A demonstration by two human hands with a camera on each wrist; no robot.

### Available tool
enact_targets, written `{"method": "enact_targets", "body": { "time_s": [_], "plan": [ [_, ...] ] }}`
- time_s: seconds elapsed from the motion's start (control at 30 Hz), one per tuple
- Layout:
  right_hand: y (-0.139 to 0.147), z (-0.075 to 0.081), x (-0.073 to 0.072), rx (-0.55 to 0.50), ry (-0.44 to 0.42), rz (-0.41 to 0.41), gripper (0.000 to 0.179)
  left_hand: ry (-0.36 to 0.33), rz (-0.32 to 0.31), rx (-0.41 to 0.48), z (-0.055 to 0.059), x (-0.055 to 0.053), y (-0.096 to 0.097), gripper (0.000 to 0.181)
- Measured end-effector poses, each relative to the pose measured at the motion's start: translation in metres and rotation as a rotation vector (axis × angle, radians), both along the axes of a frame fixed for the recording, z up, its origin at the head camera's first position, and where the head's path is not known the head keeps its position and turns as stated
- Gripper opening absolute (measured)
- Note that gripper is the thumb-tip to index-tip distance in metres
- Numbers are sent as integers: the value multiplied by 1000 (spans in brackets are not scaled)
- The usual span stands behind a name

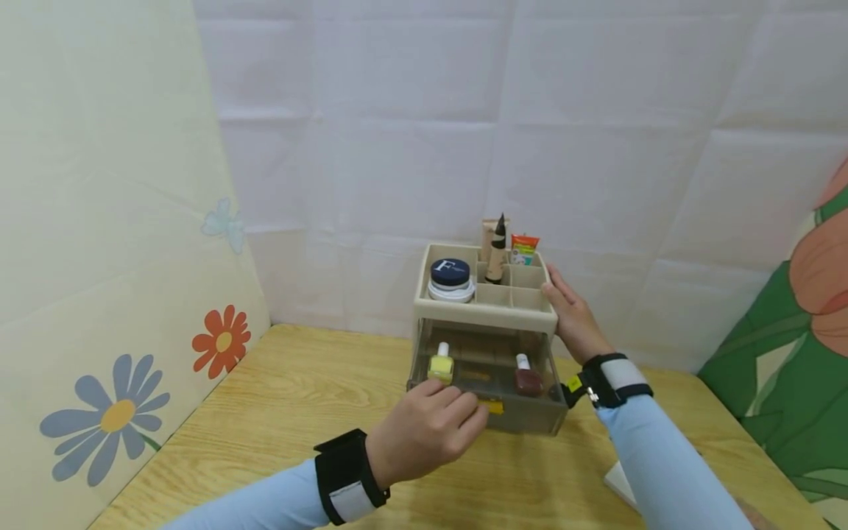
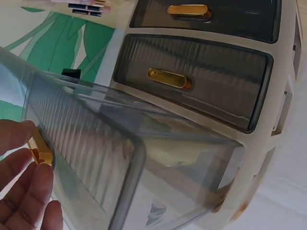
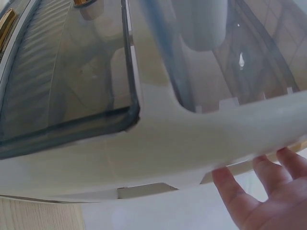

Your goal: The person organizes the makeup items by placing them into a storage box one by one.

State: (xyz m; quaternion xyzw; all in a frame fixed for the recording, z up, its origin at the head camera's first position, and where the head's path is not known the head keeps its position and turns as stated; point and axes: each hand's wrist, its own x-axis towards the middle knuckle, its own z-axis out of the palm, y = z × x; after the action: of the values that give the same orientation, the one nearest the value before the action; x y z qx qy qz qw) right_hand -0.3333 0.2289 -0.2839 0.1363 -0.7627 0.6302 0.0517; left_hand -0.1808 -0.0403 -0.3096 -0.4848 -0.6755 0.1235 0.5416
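Note:
A cream makeup organizer [image 1: 486,316] stands with its top smoky clear drawer [image 1: 530,418] pulled out toward me. Thumb and fingers of my left hand [image 1: 430,423] pinch that drawer's gold handle [image 2: 41,147], as the left wrist view shows up close. Inside the drawer are a yellow nail polish bottle [image 1: 440,365] and a dark red nail polish bottle [image 1: 527,377], both with white caps. Fairly straight fingers of my right hand [image 1: 575,318] rest against the organizer's right side; in the right wrist view their fingertips [image 3: 223,176] touch the cream frame.
On top, the organizer's compartments hold a dark-lidded round jar [image 1: 450,272], a beige tube with black pointed cap [image 1: 496,254] and a small orange-topped tube [image 1: 524,249]. Two other drawers [image 2: 192,79] are closed. A white flat object [image 1: 621,482] lies near my right forearm.

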Motion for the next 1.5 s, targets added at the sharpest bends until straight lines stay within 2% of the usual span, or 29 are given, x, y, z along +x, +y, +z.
{"method": "enact_targets", "body": {
  "time_s": [0.13, 0.5, 0.83, 1.23, 1.5],
  "plan": [
    [0, 1, -1, 10, -5, -5, 69, 16, -18, 29, 1, -1, 1, 38],
    [-1, 4, 0, 20, -34, -22, 67, 15, -3, 37, -8, -11, 3, 22],
    [0, 0, 0, -11, -16, 0, 64, 24, -28, 72, -1, -17, 5, 21],
    [0, -1, -1, -31, -4, 13, 66, -32, 29, 55, 1, -37, 9, 15],
    [0, 0, 1, -5, -21, 12, 65, 15, 25, 86, 1, -53, 11, 14]
  ]
}}
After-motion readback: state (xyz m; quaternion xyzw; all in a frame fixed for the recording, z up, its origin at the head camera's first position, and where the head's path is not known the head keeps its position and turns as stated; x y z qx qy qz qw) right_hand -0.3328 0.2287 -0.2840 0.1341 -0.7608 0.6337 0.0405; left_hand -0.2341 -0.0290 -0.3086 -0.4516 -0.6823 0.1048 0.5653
